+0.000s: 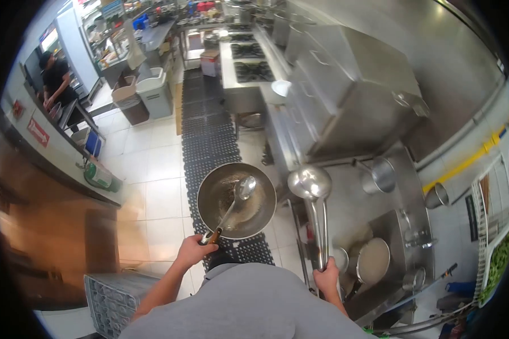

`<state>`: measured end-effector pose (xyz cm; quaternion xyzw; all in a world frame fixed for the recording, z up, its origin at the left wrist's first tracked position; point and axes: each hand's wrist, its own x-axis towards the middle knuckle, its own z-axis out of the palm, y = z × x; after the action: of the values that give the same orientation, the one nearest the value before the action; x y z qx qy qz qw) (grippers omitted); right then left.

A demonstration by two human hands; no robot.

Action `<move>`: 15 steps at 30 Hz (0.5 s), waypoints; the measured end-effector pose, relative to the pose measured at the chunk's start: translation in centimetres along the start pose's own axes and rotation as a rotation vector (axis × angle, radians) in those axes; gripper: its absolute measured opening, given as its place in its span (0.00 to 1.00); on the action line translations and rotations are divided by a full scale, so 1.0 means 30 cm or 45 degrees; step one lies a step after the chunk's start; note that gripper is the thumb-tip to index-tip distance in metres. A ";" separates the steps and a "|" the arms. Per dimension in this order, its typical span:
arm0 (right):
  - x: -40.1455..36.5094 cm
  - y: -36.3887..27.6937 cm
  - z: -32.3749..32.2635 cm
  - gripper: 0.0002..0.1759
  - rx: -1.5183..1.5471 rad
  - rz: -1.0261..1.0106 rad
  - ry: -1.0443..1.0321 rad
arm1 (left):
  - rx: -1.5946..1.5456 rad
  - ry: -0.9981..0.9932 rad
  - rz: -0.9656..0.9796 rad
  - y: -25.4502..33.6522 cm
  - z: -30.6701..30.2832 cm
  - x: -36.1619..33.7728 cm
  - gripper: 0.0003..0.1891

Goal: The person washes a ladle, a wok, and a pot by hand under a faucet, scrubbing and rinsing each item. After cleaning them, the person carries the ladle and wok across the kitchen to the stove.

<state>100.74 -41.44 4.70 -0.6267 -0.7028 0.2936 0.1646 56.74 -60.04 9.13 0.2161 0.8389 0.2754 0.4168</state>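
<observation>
My left hand (195,251) is closed around the handle end of a dark frying pan (263,212), held out over the floor mat. A metal spoon (245,188) lies across the pan, its handle running back to the same hand. The pan's inside looks wet, with brownish residue. In my right hand (326,277) are the long handles of steel ladles (310,182), at least two, gripped together with the bowls pointing away from me. Just right of that hand, a pan with pale cloudy liquid (373,261) sits in the sink area.
A steel sink (398,226) with a faucet runs along the right, and a metal pot (379,175) stands behind it. Black rubber matting (209,130) leads to stove burners (253,72). Bins (152,90) and a person (57,79) are at the left; a grey crate (116,302) is near my left arm.
</observation>
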 end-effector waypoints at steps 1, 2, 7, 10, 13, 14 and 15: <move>0.039 -0.088 0.058 0.20 0.018 0.004 -0.086 | 0.054 0.023 0.002 -0.014 -0.059 0.031 0.27; 0.082 -0.151 0.127 0.20 0.015 -0.020 -0.093 | 0.037 0.041 -0.002 -0.029 -0.125 0.057 0.27; 0.289 -0.492 0.397 0.19 -0.075 -0.192 -0.167 | -0.114 0.076 -0.085 -0.173 -0.388 0.234 0.28; 0.388 -0.711 0.534 0.18 -0.184 -0.214 -0.155 | -0.118 0.145 -0.094 -0.216 -0.565 0.348 0.27; 0.470 -0.865 0.616 0.19 -0.256 -0.092 -0.226 | -0.116 0.200 -0.093 -0.219 -0.700 0.459 0.26; 0.506 -0.893 0.647 0.19 -0.252 -0.089 -0.268 | -0.138 0.231 -0.093 -0.206 -0.742 0.507 0.26; 0.547 -0.924 0.680 0.19 -0.248 -0.090 -0.310 | -0.154 0.248 -0.107 -0.191 -0.785 0.553 0.25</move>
<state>64.15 -30.78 3.82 -0.5745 -0.7643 0.2919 0.0270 27.45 -61.18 7.63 0.1274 0.8656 0.3272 0.3569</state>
